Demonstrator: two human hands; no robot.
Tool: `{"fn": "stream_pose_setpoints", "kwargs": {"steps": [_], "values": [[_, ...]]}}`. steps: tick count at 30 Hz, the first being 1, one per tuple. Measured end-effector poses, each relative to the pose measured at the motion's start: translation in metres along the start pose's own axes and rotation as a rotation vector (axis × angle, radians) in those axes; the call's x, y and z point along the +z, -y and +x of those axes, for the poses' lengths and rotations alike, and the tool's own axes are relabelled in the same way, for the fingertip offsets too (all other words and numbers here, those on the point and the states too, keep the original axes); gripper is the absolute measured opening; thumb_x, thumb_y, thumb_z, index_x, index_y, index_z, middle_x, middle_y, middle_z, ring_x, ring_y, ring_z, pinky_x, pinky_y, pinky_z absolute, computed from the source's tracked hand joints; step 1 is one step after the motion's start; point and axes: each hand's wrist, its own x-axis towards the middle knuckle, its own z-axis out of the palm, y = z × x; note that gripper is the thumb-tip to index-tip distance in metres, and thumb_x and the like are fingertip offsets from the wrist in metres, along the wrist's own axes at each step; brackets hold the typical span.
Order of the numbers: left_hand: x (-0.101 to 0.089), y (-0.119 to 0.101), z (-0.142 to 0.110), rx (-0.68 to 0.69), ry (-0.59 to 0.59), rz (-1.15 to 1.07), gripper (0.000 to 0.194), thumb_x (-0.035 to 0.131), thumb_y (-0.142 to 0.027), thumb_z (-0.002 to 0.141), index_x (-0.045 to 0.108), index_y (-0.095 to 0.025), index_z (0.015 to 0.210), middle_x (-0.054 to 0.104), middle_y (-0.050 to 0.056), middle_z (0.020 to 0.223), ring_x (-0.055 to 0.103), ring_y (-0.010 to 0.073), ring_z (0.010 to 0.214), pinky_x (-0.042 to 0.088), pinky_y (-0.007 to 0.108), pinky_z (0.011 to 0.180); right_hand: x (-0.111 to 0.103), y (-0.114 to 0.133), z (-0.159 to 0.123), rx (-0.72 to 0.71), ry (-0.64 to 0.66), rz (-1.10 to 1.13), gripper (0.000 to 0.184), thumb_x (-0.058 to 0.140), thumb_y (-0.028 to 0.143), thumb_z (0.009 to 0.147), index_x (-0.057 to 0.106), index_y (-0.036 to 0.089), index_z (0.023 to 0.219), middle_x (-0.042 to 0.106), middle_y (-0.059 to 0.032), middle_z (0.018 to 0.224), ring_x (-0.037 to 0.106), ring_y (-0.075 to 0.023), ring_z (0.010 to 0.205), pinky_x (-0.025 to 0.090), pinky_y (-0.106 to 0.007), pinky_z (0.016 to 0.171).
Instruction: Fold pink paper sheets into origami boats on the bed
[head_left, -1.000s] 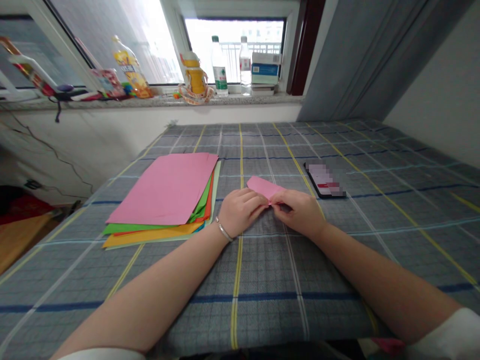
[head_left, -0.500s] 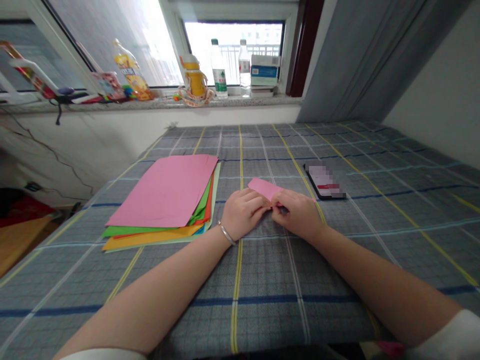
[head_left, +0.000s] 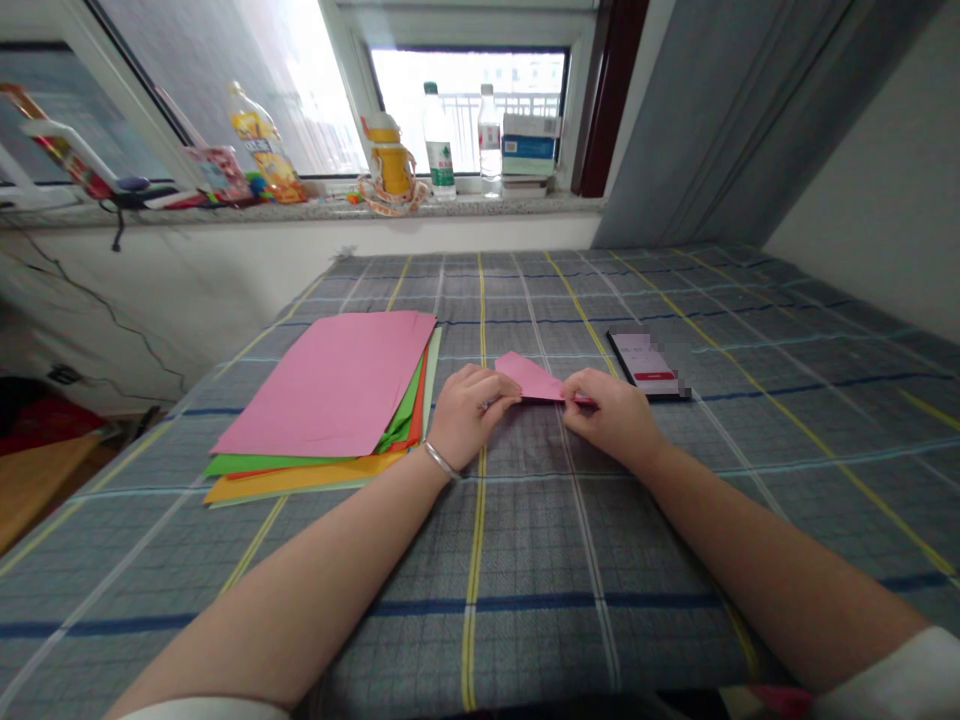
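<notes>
While left hand (head_left: pixel 471 415), right hand (head_left: pixel 611 418) pinch pink paper (head_left: pixel 529 378) | stack (head_left: pixel 322 385) edge beside | phone (head_left: pixel 649 365) near | bedspread (head_left: pixel 525 560) open nearside

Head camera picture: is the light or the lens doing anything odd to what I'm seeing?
In the head view, daylight blows the window out to near white, the wide lens bows the edges of the plaid cloth, and a mosaic blurs the phone; the small pink paper looks fairly sharp.

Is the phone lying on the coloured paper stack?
No, the phone lies on the checked bedsheet, right of the paper stack.
</notes>
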Motion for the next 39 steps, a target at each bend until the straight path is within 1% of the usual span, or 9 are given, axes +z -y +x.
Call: {"fn": "stream_pose_setpoints", "kwargs": {"steps": [14, 18, 21, 25, 28, 31, 33, 36, 39], "values": [[-0.005, 0.011, 0.001, -0.119, -0.087, -0.049, 0.012, 0.058, -0.025, 0.088, 0.063, -0.02, 0.078, 0.071, 0.001, 0.088, 0.062, 0.0174, 0.088, 0.048, 0.036, 0.085, -0.012, -0.016, 0.001, 0.068, -0.021, 0.013, 0.011, 0.056, 0.014, 0.072, 0.058, 0.023, 0.078, 0.069, -0.0014, 0.087, 0.064, -0.0198, 0.083, 0.049, -0.031, 0.073], [-0.007, 0.019, 0.001, -0.185, -0.155, -0.079, 0.008, 0.058, -0.022, 0.086, 0.064, -0.02, 0.081, 0.071, 0.001, 0.087, 0.063, 0.0168, 0.087, 0.048, 0.035, 0.084, -0.016, -0.026, 0.001, 0.076, -0.047, 0.024, 0.011, 0.055, 0.014, 0.071, 0.056, 0.024, 0.077, 0.069, -0.0015, 0.089, 0.065, -0.0206, 0.084, 0.05, -0.034, 0.075], [-0.011, 0.031, 0.002, -0.312, -0.25, -0.132, 0.008, 0.059, -0.023, 0.084, 0.065, -0.019, 0.081, 0.071, 0.002, 0.087, 0.063, 0.0161, 0.083, 0.049, 0.032, 0.078, -0.018, -0.04, 0.0, 0.113, -0.076, 0.023, 0.011, 0.055, 0.014, 0.071, 0.056, 0.024, 0.077, 0.069, -0.0015, 0.089, 0.065, -0.0213, 0.085, 0.05, -0.035, 0.075], [-0.014, 0.046, 0.002, -0.449, -0.379, -0.185, 0.011, 0.062, -0.029, 0.082, 0.066, -0.018, 0.081, 0.07, 0.002, 0.085, 0.064, 0.016, 0.08, 0.05, 0.029, 0.071, -0.021, -0.048, 0.0, 0.129, -0.217, 0.009, 0.011, 0.054, 0.016, 0.076, 0.058, 0.024, 0.083, 0.068, -0.0036, 0.091, 0.063, -0.0221, 0.086, 0.05, -0.038, 0.077], [-0.008, 0.043, 0.001, -0.352, -0.353, -0.204, 0.011, 0.062, -0.028, 0.082, 0.066, -0.018, 0.081, 0.07, 0.002, 0.087, 0.065, 0.016, 0.084, 0.052, 0.03, 0.075, -0.02, -0.036, 0.003, -0.032, -0.259, -0.073, 0.019, 0.057, 0.019, 0.081, 0.06, 0.022, 0.1, 0.067, -0.0079, 0.101, 0.06, -0.0253, 0.101, 0.045, -0.043, 0.091], [0.001, 0.026, -0.001, -0.152, -0.284, -0.203, 0.008, 0.063, -0.022, 0.083, 0.066, -0.019, 0.076, 0.07, 0.002, 0.086, 0.065, 0.0155, 0.086, 0.052, 0.034, 0.084, -0.017, -0.015, 0.003, -0.178, -0.193, -0.118, 0.032, 0.064, 0.027, 0.081, 0.058, 0.022, 0.113, 0.064, -0.0095, 0.118, 0.055, -0.0261, 0.111, 0.042, -0.042, 0.094], [0.006, 0.013, -0.001, -0.071, -0.219, -0.211, 0.007, 0.065, -0.019, 0.083, 0.066, -0.019, 0.077, 0.07, 0.002, 0.086, 0.065, 0.0152, 0.086, 0.052, 0.033, 0.084, -0.013, -0.003, 0.002, -0.25, -0.157, -0.188, 0.028, 0.064, 0.03, 0.083, 0.06, 0.022, 0.109, 0.067, -0.0069, 0.111, 0.057, -0.024, 0.106, 0.042, -0.039, 0.091], [0.009, 0.001, -0.001, -0.016, -0.164, -0.214, 0.005, 0.067, -0.018, 0.083, 0.067, -0.02, 0.078, 0.071, 0.002, 0.09, 0.065, 0.0143, 0.085, 0.053, 0.032, 0.081, -0.011, 0.008, -0.001, -0.253, -0.254, -0.273, 0.019, 0.064, 0.03, 0.084, 0.062, 0.022, 0.101, 0.069, -0.0054, 0.103, 0.059, -0.0217, 0.097, 0.041, -0.038, 0.086], [0.009, 0.002, -0.001, -0.004, -0.175, -0.206, 0.005, 0.068, -0.018, 0.082, 0.067, -0.02, 0.078, 0.07, 0.002, 0.09, 0.065, 0.0141, 0.085, 0.053, 0.031, 0.081, -0.013, 0.011, -0.001, -0.251, -0.317, -0.323, 0.016, 0.066, 0.031, 0.083, 0.065, 0.025, 0.098, 0.07, -0.0029, 0.103, 0.057, -0.0222, 0.099, 0.038, -0.039, 0.088]]}}
